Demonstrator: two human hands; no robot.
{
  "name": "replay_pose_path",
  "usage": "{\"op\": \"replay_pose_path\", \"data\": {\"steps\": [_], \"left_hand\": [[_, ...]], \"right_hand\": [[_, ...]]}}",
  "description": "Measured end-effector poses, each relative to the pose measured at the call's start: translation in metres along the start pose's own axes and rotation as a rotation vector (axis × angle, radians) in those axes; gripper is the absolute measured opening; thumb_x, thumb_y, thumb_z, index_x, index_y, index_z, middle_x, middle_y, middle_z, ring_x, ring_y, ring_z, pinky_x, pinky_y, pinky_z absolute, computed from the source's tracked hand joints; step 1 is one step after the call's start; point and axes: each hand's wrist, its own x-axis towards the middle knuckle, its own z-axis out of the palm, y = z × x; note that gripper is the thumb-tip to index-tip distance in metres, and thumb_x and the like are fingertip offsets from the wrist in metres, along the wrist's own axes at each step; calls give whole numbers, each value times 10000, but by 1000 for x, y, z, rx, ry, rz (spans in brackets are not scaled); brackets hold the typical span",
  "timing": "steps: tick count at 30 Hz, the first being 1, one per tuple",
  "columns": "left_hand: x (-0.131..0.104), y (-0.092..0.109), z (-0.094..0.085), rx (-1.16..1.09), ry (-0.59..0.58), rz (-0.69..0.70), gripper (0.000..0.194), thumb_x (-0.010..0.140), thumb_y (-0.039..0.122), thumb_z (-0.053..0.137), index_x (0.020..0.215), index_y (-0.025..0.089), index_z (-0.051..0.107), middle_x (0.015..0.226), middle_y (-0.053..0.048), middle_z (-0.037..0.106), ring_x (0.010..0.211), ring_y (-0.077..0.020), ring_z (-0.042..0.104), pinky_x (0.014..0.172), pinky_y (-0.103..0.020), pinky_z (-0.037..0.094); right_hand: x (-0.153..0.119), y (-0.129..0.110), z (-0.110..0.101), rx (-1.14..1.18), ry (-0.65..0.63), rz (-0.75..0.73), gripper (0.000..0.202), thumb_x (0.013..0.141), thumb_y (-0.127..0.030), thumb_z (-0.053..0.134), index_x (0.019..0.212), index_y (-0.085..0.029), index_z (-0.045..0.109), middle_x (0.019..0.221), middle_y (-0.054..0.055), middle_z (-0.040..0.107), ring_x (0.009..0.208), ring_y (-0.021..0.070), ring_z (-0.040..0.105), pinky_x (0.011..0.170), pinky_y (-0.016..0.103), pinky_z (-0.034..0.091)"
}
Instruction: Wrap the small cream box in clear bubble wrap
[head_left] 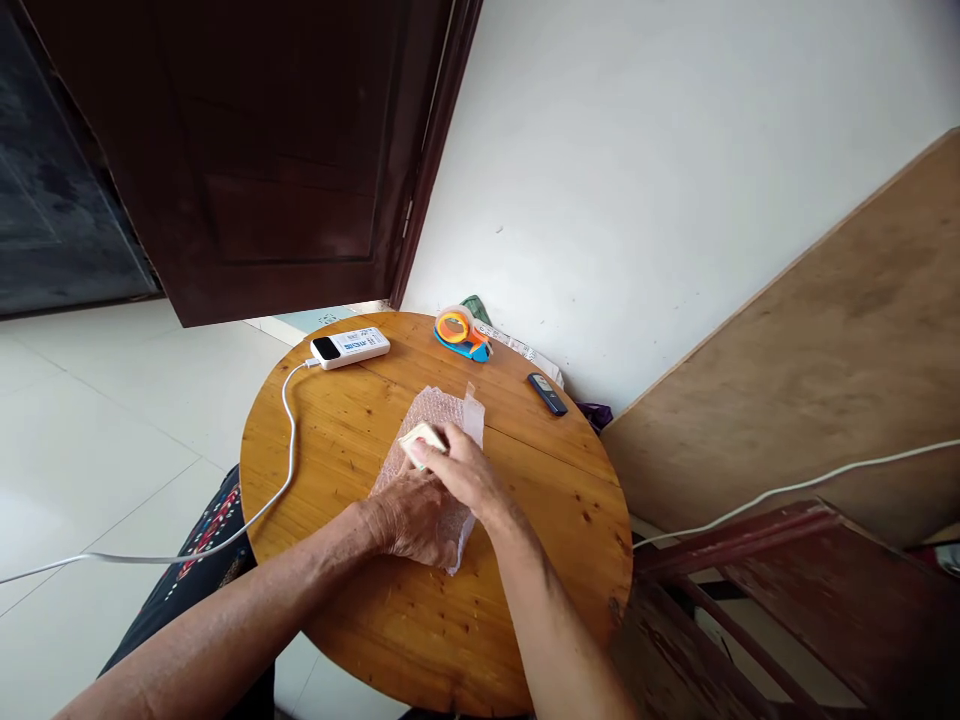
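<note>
A sheet or pouch of bubble wrap (433,408) lies on the round wooden table (315,500), with a strip of clear tape (472,412) along its upper right edge. A small cream-coloured block, perhaps a little box (422,436), sits above the wrap in my right hand (466,474), its thumb and fingers closed around it. Resting on the lower part of the wrap is my left hand (420,518), just below the block. My right hand crosses over it and hides most of its fingers, so their pose is unclear.
At the table's back left lies a white device (351,347) with a white cable (291,440) running off the left edge. A blue and orange tape dispenser (463,335) stands at the back. A dark handheld device (547,394) lies at the right, near the wall.
</note>
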Motion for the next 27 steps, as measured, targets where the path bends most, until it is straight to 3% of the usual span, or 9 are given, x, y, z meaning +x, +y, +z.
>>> {"op": "replay_pose_path", "data": {"steps": [5, 9, 11, 13, 18, 22, 25, 27], "left_hand": [[-25, -18, -13, 29, -99, 160, 841, 690, 539, 705, 1456, 337, 424, 1567, -93, 350, 1447, -434, 217, 1151, -690, 104], [-20, -26, -20, 20, -71, 80, 614, 713, 439, 687, 1308, 333, 581, 1516, -59, 438, 1426, -386, 298, 1166, -667, 100], [-19, -31, -23, 39, -33, 0, 575, 698, 391, 684, 1265, 328, 609, 1455, -55, 510, 1407, -380, 332, 1166, -663, 99], [-19, -36, -26, 41, -17, -49, 689, 672, 378, 692, 1341, 311, 545, 1428, -66, 536, 1402, -372, 341, 1172, -646, 107], [-21, -39, -27, 49, -62, -80, 931, 632, 396, 705, 1482, 252, 354, 1489, -102, 467, 1427, -361, 308, 1186, -618, 95], [-20, -38, -26, 67, -67, -85, 928, 640, 410, 694, 1481, 223, 346, 1483, -119, 469, 1436, -353, 296, 1199, -582, 100], [-20, -38, -27, 63, -70, -89, 920, 643, 404, 689, 1476, 209, 352, 1481, -122, 471, 1439, -349, 290, 1199, -582, 92], [-20, -37, -28, 50, -74, -91, 928, 635, 406, 696, 1473, 201, 356, 1478, -123, 475, 1441, -346, 286, 1203, -580, 75]], "right_hand": [[-5, 47, -27, 266, 103, 42, 406, 807, -474, 630, 1085, -180, 609, 1062, 80, 728, 964, 225, 677, 839, 340, 515], [-17, 66, -32, 345, 188, 23, 434, 780, -481, 663, 1076, -170, 603, 1062, 90, 725, 958, 229, 676, 849, 345, 517], [-21, 70, -30, 298, 225, -1, 418, 770, -473, 675, 1061, -180, 607, 1022, 75, 729, 909, 219, 677, 810, 334, 524], [-25, 70, -27, 222, 257, -24, 396, 759, -458, 686, 1044, -194, 610, 976, 56, 730, 852, 208, 672, 767, 324, 526], [-31, 64, -22, -77, 360, -113, 337, 747, -375, 701, 1034, -220, 615, 968, 40, 711, 872, 214, 646, 789, 332, 502], [-33, 63, -20, -329, 251, -175, 400, 733, -265, 707, 1121, -235, 616, 1086, 59, 694, 1020, 246, 612, 896, 374, 465], [-34, 65, -21, -299, 211, -173, 513, 747, -233, 684, 1245, -235, 559, 1201, 68, 668, 1097, 241, 598, 937, 371, 458], [-33, 66, -23, -277, 201, -168, 460, 768, -232, 659, 1220, -235, 572, 1171, 61, 681, 1079, 239, 608, 928, 369, 463]]}}
